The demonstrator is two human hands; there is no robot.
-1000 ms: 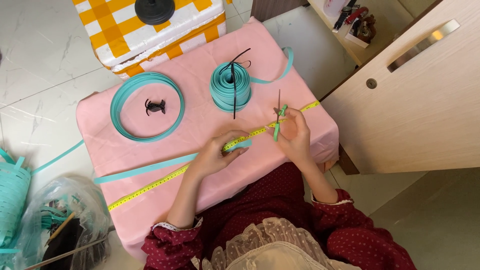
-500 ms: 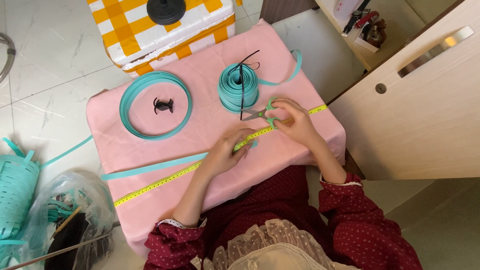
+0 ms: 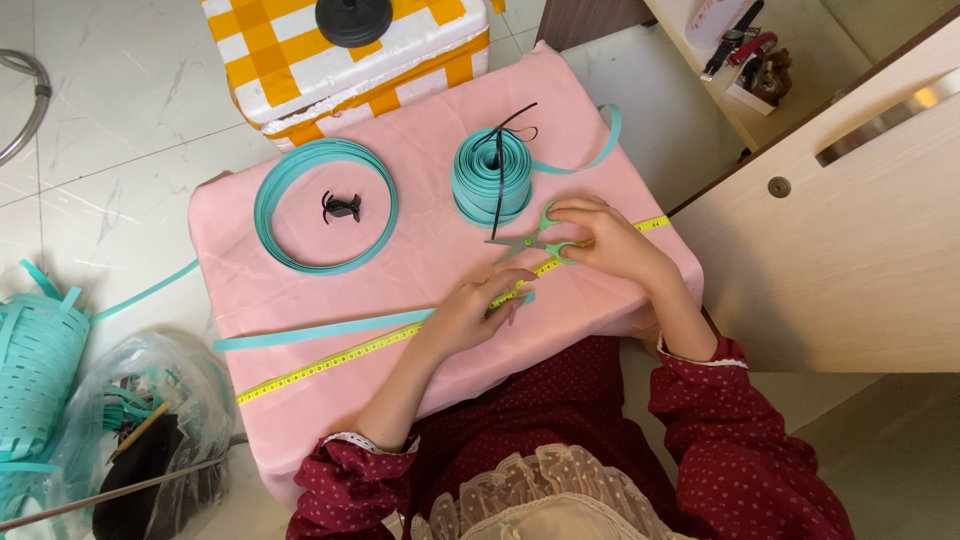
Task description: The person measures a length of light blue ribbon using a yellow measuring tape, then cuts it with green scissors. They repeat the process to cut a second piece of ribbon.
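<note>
Seen from above, you sit at a low table draped in pink cloth (image 3: 420, 240), both hands working near the centre of the frame. Your right hand (image 3: 610, 245) grips a pair of small green-handled scissors (image 3: 535, 240); the fingers curl around the handle loops, thumb and forefinger closed on them, and the blades point toward the left of the frame, just below a wound roll of teal strip (image 3: 490, 175). Whether the blades are parted is too small to tell. Your left hand (image 3: 475, 310) lies flat, fingers pressed together, pinning a long teal strip (image 3: 320, 332) and a yellow measuring tape (image 3: 340, 360) against the cloth. The strip's cut end sits right at your left fingertips (image 3: 520, 280), just below the scissors; the rest runs off toward the left edge of the cloth. The tape lies diagonally from lower left to right, passing under both hands.

At upper centre, a loose teal coil (image 3: 325, 205) rings a small black clip (image 3: 342, 207). A black tie (image 3: 500, 165) crosses the roll. Beyond the table's far edge stands a yellow-and-white checked box (image 3: 350, 70) with a black lid on top. At lower left, a partly woven teal basket (image 3: 40, 370) sits beside a clear plastic bag (image 3: 150, 430).
</note>
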